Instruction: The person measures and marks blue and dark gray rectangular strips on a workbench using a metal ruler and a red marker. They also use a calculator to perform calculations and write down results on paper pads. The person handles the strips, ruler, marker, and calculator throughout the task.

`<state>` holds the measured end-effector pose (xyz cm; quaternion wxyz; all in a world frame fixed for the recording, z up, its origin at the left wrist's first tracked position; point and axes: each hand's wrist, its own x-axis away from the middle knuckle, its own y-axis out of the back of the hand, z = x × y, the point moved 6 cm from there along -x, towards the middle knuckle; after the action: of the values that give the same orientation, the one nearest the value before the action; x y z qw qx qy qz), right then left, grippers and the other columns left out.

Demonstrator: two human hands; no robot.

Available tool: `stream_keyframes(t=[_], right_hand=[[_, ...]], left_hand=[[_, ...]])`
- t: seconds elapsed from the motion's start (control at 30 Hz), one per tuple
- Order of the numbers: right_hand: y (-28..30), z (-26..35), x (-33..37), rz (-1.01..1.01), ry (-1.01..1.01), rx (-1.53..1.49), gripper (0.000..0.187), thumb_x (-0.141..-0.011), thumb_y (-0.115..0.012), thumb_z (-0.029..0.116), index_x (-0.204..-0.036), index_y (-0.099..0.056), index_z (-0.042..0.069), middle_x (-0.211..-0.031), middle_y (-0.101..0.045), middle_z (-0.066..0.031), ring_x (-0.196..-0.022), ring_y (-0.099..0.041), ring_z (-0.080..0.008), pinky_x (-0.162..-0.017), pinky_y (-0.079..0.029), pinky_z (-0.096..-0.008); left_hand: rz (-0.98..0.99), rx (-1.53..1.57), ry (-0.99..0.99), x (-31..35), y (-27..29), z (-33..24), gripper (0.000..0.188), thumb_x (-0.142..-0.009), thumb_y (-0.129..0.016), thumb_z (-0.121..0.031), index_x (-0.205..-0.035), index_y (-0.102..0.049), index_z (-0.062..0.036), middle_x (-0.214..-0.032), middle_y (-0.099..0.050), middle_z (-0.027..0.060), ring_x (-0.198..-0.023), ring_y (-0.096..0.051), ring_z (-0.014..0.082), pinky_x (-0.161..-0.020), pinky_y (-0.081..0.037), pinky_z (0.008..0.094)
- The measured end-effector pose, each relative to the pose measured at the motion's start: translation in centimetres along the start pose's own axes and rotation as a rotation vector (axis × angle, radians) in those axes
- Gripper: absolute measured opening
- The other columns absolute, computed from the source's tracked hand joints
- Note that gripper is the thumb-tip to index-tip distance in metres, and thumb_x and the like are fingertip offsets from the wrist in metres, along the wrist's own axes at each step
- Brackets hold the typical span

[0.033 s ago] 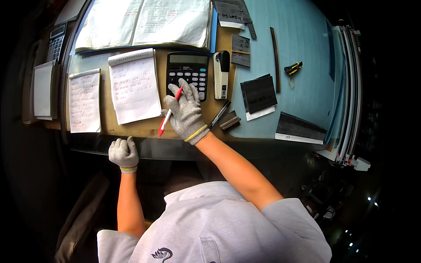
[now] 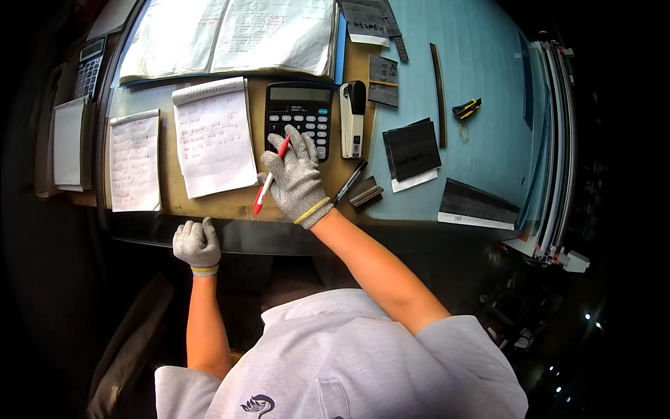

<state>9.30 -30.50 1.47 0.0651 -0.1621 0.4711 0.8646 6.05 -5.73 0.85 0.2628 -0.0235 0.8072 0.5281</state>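
Observation:
My right hand [image 2: 300,183], in a grey knit glove with a yellow cuff band, is over the lower keys of a black desk calculator [image 2: 299,109]. A red and white pen [image 2: 266,187] is held slantwise between its thumb and fingers, the lower end pointing toward the desk's near edge. Its fingertips cover part of the keypad, so I cannot tell whether a key is being pressed. My left hand [image 2: 197,244], gloved the same way, is closed in a fist at the desk's near edge, with nothing showing in it. Just left of the calculator lies a handwritten spiral notepad [image 2: 215,150].
A smaller notepad [image 2: 135,167] lies farther left; an open ledger [image 2: 272,42] is behind. Right of the calculator are a stapler [image 2: 352,129], a black marker [image 2: 350,181], dark sample pieces [image 2: 413,150] and a yellow-black utility knife [image 2: 467,108]. A second calculator [image 2: 88,73] sits far left.
The lower end of the pen has tipped up very slightly in my right hand. Both hands otherwise stay in place.

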Motion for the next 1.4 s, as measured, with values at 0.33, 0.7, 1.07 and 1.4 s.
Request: stream_keyframes(t=[0.33, 0.7, 1.07, 1.4], right_hand=[[4.9, -1.5, 2.5, -0.084, -0.009, 0.002, 0.038, -0.081, -0.081, 0.022, -0.110, -0.061, 0.009, -0.129, -0.062, -0.0176, -0.134, -0.049, -0.0463, -0.112, -0.036, -0.0606], [3.8, -0.6, 2.3, -0.040, -0.013, -0.060, 0.041, -0.082, -0.079, 0.026, -0.114, -0.061, 0.009, -0.129, -0.061, -0.0199, -0.137, -0.046, -0.0453, -0.115, -0.032, -0.0618], [1.0, -1.3, -0.3, -0.005, 0.008, -0.017, 0.043, -0.077, -0.082, 0.030, -0.110, -0.061, 0.013, -0.125, -0.063, -0.0187, -0.135, -0.048, -0.0450, -0.115, -0.032, -0.0628], [4.2, -2.0, 1.3, -0.058, 0.013, -0.059, 0.039, -0.081, -0.079, 0.023, -0.114, -0.061, 0.011, -0.130, -0.061, -0.0192, -0.133, -0.050, -0.0455, -0.113, -0.035, -0.0597]], left_hand=[[0.009, -0.004, 0.018, 0.3, -0.1, 0.2, 0.038, -0.084, -0.075, -0.011, -0.061, -0.045, -0.0106, -0.060, -0.043, 0.0096, -0.055, -0.046, 0.0318, -0.053, -0.036, 0.0423], [0.017, -0.004, 0.012, 0.1, 0.0, 0.1, 0.040, -0.084, -0.075, -0.011, -0.060, -0.043, -0.0113, -0.060, -0.042, 0.0091, -0.055, -0.045, 0.0316, -0.053, -0.035, 0.0423], [0.001, 0.021, 0.005, -0.2, 0.1, -0.3, 0.039, -0.086, -0.072, -0.007, -0.060, -0.042, -0.0092, -0.059, -0.039, 0.0100, -0.054, -0.043, 0.0314, -0.053, -0.034, 0.0425], [0.007, 0.021, 0.002, -0.3, 0.1, -0.4, 0.039, -0.086, -0.070, -0.005, -0.060, -0.042, -0.0082, -0.060, -0.039, 0.0107, -0.054, -0.043, 0.0319, -0.053, -0.033, 0.0434]])
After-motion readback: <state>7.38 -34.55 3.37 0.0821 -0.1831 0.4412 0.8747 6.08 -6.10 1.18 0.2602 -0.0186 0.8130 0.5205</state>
